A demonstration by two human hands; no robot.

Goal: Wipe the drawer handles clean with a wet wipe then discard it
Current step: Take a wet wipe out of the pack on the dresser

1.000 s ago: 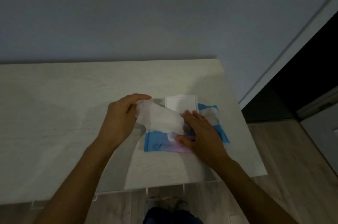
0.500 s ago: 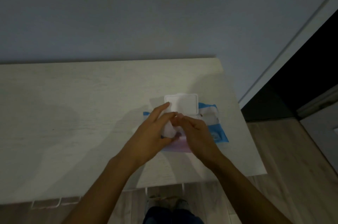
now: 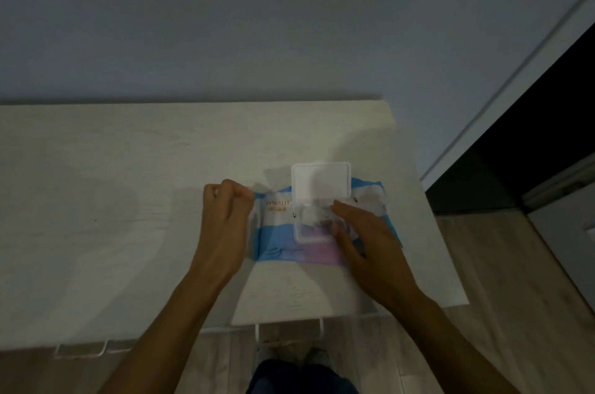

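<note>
As its lid (image 3: 320,179) gapes, the pack (image 3: 280,252) lies flat.

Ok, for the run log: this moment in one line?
left hand: grips wet wipe | right hand: holds down pack | lid: open

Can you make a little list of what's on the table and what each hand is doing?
Table: pale, wood-look top
Wipes pack: blue, white and pink, lying flat on the table
Lid: white, flipped open
Left hand: fingers curled, seems to grip a blurry pale wipe
Right hand: fingers fairly straight, resting on the pack by its opening
</note>
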